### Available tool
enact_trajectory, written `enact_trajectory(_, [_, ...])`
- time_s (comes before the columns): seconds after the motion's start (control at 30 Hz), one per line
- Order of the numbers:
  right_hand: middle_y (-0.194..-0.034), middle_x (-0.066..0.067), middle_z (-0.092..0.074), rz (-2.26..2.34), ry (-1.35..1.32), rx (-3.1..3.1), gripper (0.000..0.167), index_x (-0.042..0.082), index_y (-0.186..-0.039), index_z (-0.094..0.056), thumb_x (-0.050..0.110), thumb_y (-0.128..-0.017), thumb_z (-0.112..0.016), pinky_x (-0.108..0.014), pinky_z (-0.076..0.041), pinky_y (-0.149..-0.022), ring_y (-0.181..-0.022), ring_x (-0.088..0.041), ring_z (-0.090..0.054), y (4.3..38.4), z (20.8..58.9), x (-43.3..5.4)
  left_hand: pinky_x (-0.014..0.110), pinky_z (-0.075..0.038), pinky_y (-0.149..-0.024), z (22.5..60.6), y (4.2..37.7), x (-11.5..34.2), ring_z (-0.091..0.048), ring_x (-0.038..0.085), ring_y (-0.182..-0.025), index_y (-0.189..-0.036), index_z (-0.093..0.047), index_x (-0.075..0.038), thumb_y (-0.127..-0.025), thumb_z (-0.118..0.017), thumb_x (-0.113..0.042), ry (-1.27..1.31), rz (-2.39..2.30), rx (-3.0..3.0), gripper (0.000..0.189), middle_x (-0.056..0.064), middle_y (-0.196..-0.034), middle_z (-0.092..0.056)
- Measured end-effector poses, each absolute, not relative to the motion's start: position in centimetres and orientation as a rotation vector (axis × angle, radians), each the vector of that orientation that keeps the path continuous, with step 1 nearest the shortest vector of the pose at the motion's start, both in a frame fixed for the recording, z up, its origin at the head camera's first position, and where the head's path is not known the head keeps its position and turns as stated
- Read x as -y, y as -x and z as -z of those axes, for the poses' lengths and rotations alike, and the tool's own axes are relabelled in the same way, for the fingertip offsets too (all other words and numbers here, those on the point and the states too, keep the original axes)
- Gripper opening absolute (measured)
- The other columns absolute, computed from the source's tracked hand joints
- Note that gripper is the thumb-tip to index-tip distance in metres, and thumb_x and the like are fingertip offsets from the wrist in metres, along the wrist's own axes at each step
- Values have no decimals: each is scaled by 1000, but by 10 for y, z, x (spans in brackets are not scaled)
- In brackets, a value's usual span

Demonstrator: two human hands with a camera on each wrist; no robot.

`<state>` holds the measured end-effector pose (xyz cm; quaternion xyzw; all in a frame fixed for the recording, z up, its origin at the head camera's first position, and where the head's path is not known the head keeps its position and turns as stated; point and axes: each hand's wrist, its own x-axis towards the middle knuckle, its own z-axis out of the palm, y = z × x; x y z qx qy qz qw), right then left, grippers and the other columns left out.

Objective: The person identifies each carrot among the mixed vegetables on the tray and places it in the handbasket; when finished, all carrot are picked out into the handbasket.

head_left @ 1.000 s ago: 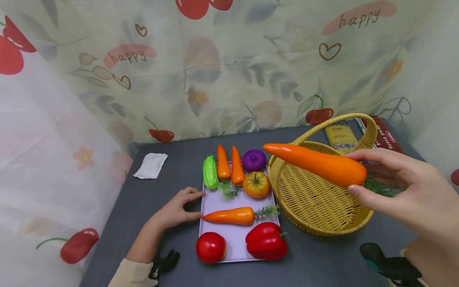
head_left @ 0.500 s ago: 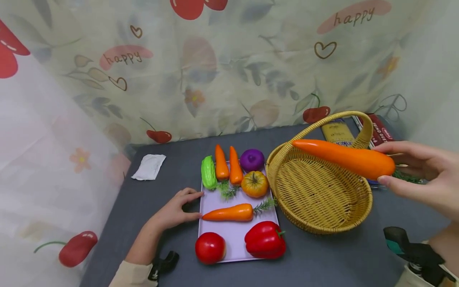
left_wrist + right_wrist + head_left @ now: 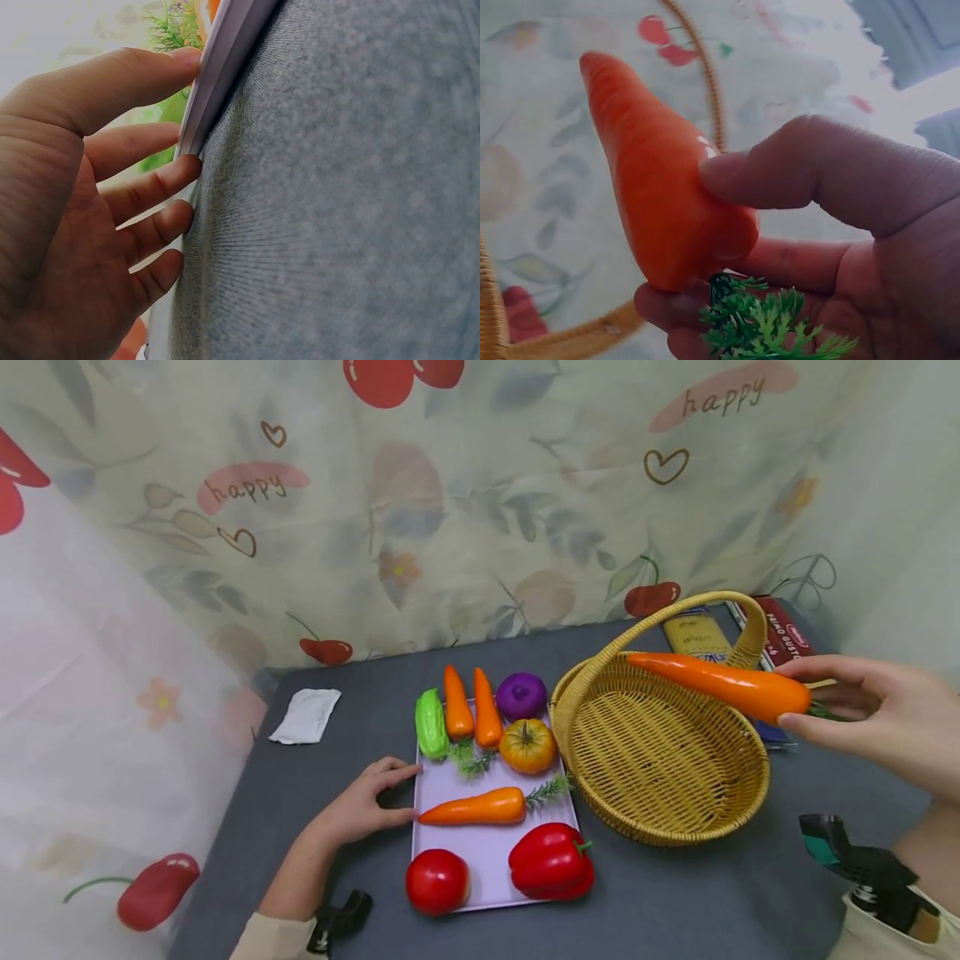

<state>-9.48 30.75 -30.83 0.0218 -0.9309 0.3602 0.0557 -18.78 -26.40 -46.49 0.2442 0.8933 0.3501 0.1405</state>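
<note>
At right side of basket (image 3: 660, 760), right grip (image 3: 873, 714) pinches carrot (image 3: 720, 683); left of basket, loosely spread left grip (image 3: 363, 802) touches tray (image 3: 487, 856).

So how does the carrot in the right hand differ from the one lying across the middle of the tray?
The held carrot is up in the air, pinched by the right hand; the tray carrot lies on the tray. In the head view, the held carrot looks bigger than the tray carrot, and its leaves are mostly hidden, while the tray carrot's show plainly. Both are orange, tapered and green-topped.
</note>
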Motion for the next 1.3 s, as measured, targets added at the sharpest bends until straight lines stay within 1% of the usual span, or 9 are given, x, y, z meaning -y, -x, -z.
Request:
enact_trajectory(0.03, [-122,-27,-60,-1063,-49,2874,51,-2,-136,-56,18,-94,-77,-21,-51,-62,-84,6,-61,100,309,-306,49,-46,-100,465,187,264,-47,26,-120,-145,-60,-13,-88,-81,-34,-703,-1018,-2575,64,4,-128,-55])
enact_trajectory(0.1, [-121,-25,-62,-1068,-55,2949,54,-1,-136,-57,26,-94,-78,-28,-52,-63,-91,-12,-68,110,311,-303,49,-46,-100,466,186,265,-47,27,-120,-145,-60,-13,-88,-80,-33,-700,-1021,-2572,64,4,-128,-55])
enact_trajectory(0.17, [-119,-22,-65,-1085,-87,3007,55,-1,-135,-58,31,-94,-77,-32,-53,-66,-98,-29,-68,120,314,-299,49,-46,-99,467,185,266,-47,26,-120,-145,-60,-14,-88,-80,-34,-686,-1021,-2566,64,3,-128,-54])
enact_trajectory(0.27, [-116,-17,-68,-1107,-113,3066,56,0,-134,-60,36,-94,-76,-35,-52,-70,-105,-36,-65,131,320,-293,49,-46,-100,468,185,266,-46,25,-121,-146,-60,-15,-88,-81,-34,-677,-1027,-2559,65,1,-128,-54])
enact_trajectory(0.43, [-114,-15,-68,-1066,-105,3101,57,2,-133,-62,39,-93,-77,-37,-50,-68,-100,-32,-64,140,328,-286,47,-46,-99,468,185,265,-46,23,-121,-145,-60,-15,-88,-81,-35,-685,-1014,-2571,64,-1,-127,-54])
enact_trajectory(0.7, [-121,-26,-61,-1088,-32,3100,66,-4,-137,-56,43,-94,-74,-35,-48,-71,-100,-36,-59,146,344,-282,47,-46,-99,467,188,262,-46,23,-121,-146,-60,-16,-88,-80,-36,-699,-992,-2580,65,-1,-128,-53])
enact_trajectory(0.83, [-119,-27,-63,-1028,13,3108,67,-6,-135,-56,42,-93,-75,-35,-47,-71,-98,-35,-59,147,357,-276,48,-46,-99,465,188,262,-46,24,-120,-145,-60,-15,-87,-80,-35,-696,-980,-2583,65,0,-127,-54])
enact_trajectory(1.0, [-114,-27,-65,-929,65,3097,64,-7,-132,-57,36,-90,-77,-41,-44,-72,-94,-35,-58,144,374,-269,47,-46,-99,466,188,261,-47,23,-120,-146,-60,-15,-88,-80,-36,-707,-962,-2589,65,0,-128,-54])
enact_trajectory(1.3, [-112,-27,-65,-885,112,3086,60,-8,-131,-58,31,-91,-77,-49,-47,-77,-92,-36,-57,142,393,-258,48,-47,-99,465,187,261,-45,24,-122,-147,-58,-17,-88,-79,-37,-669,-964,-2585,66,1,-130,-53])
